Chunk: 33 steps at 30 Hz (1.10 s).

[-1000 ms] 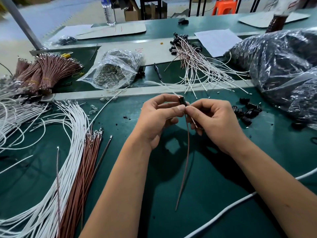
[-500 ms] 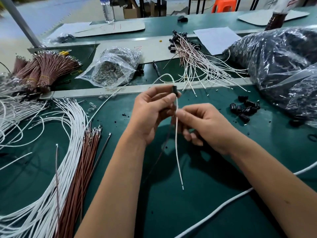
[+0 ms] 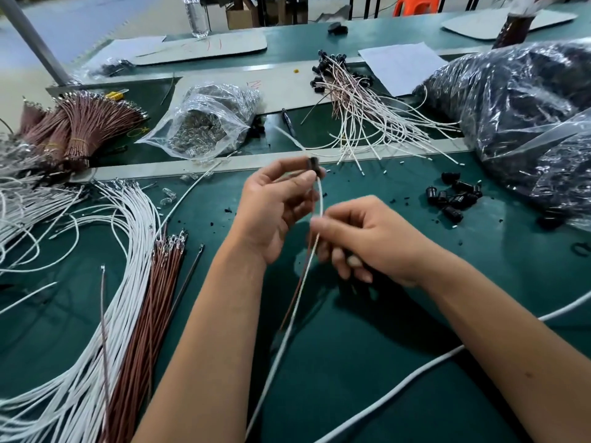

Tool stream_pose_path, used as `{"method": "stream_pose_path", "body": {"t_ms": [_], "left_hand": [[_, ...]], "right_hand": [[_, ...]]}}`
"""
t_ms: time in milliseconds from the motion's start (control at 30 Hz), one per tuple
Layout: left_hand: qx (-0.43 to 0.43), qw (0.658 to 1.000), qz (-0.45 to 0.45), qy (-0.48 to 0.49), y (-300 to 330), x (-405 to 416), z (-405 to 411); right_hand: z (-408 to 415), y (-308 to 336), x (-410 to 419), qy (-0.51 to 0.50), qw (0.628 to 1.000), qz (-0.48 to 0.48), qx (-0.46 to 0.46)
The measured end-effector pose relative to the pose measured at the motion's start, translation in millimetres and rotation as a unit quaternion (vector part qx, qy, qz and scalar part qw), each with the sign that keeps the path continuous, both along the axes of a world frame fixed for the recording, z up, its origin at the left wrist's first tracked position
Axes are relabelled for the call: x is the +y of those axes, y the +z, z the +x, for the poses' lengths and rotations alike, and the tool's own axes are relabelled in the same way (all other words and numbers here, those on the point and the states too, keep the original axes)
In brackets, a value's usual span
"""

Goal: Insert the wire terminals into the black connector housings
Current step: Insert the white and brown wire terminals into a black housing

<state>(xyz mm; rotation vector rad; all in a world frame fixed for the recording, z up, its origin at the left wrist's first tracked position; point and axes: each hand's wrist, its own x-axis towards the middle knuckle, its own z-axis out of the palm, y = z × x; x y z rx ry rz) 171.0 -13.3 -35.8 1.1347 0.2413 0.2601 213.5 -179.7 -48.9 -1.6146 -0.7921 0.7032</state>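
Green matting (image 3: pixel 367 362) covers the bench in front of you. At your far left, loose white wires (image 3: pixel 80 314) fan across it, with bundled brown wires (image 3: pixel 80 123) tied up behind them near a grey post (image 3: pixel 32 39). Just right of the white fan lies a row of brown wires (image 3: pixel 140 314) with metal terminals at their far ends. Beyond a pale rail (image 3: pixel 153 169) that crosses the bench sits a clear bag (image 3: pixel 204 126) of small metal parts.

At centre, your left hand (image 3: pixel 271 212) is raised off the mat and pinches a black connector housing (image 3: pixel 312 163) between thumb and forefinger. A white wire (image 3: pixel 319 199) and a brown wire (image 3: pixel 295 295) hang from it. Your right hand (image 3: pixel 377 241) sits lower and just beside the left, its fingertips pinching the white wire below the housing, other fingers curled under.

Behind your hands, finished white-and-pink leads (image 3: pixel 367 116) with black ends lie across the rail, next to a white sheet of paper (image 3: pixel 399 65). Right of your right hand, a small cluster of loose black housings (image 3: pixel 451 196) rests on the mat. At far right bulges a large clear bag of dark parts (image 3: pixel 518 116). A thick white cable (image 3: pixel 399 385) crosses the near right corner.

In the room beyond, you have a water bottle (image 3: pixel 196 14), cardboard boxes (image 3: pixel 240 14) and an orange stool (image 3: pixel 415 3).
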Motion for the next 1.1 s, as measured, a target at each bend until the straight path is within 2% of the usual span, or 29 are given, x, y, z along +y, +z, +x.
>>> {"method": "stream_pose_path", "body": {"t_ms": [33,100,267,433,633,733,900,1000,1100], "left_hand": [[0.005,1.0,0.02,-0.018,-0.5,-2.9,0.2],[0.007,0.999,0.041,-0.029,-1.3,-6.7,1.3],[-0.015,0.998,0.041,-0.036,0.6,-7.8,-2.0],[-0.053,0.992,0.111,-0.007,1.7,-11.0,-2.6],[-0.141,0.986,0.087,-0.017,4.8,-7.3,-4.7],[-0.171,0.981,0.088,-0.036,4.7,-8.9,-4.5],[-0.191,0.973,0.113,-0.062,5.7,-10.4,-4.9],[-0.202,0.969,0.124,-0.071,7.6,-11.5,-5.6],[-0.204,0.97,0.11,-0.074,9.4,-12.3,-6.7]], "right_hand": [[2.2,-1.8,2.2,-0.058,0.998,0.03,0.001],[7.6,-4.6,2.1,-0.109,0.992,0.058,-0.011],[12.6,-7.0,-3.1,-0.102,0.993,0.026,-0.044],[16.3,-4.5,-8.2,-0.096,0.988,-0.026,-0.117],[19.8,-2.2,-11.5,-0.083,0.971,-0.077,-0.212],[18.0,-0.9,-9.5,-0.14,0.947,-0.029,-0.286],[14.2,7.3,-8.2,-0.214,0.912,0.099,-0.337],[13.9,8.8,-9.1,-0.222,0.9,0.104,-0.36],[12.2,9.7,-9.3,-0.217,0.905,0.097,-0.353]]}}
